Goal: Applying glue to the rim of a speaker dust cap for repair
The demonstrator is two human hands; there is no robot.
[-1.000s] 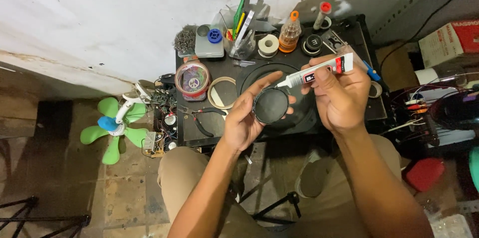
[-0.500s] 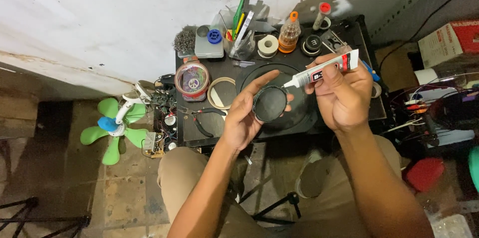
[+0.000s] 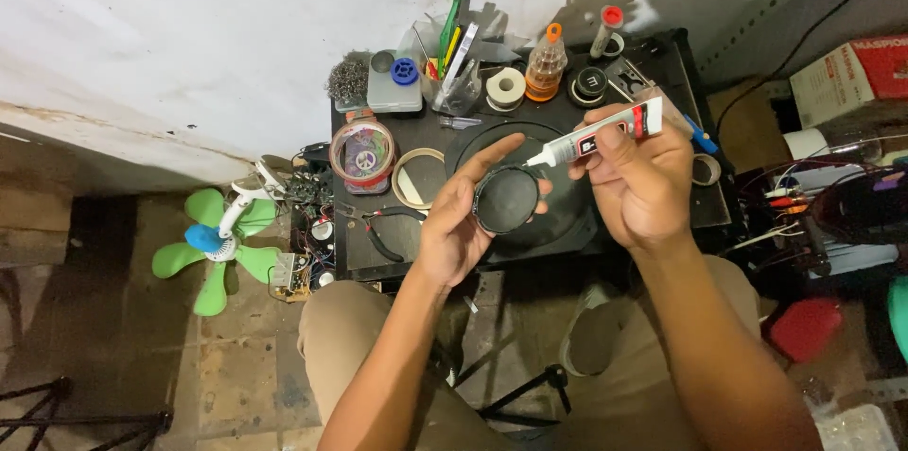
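Note:
My left hand (image 3: 456,224) holds a round black disc-shaped part (image 3: 507,199) by its rim, just above the small black work table (image 3: 426,248). My right hand (image 3: 641,179) grips a white glue tube (image 3: 598,134) with a red and black label. The tube's nozzle points left and down, its tip touching the upper right edge of the disc. Both hands hover over a large black ring (image 3: 567,215) that lies on the table.
On the table stand a round clear container (image 3: 362,156), a metal-rimmed ring (image 3: 420,177), a cup of tools (image 3: 452,82), a tape roll (image 3: 505,87), an orange bottle (image 3: 546,68) and pliers (image 3: 383,234). A green fan blade (image 3: 213,243) and circuit boards lie left on the floor.
My right hand lowered the glue tube and tilted it, so that the nozzle tip now meets the disc's edge. My left hand kept the disc nearly still.

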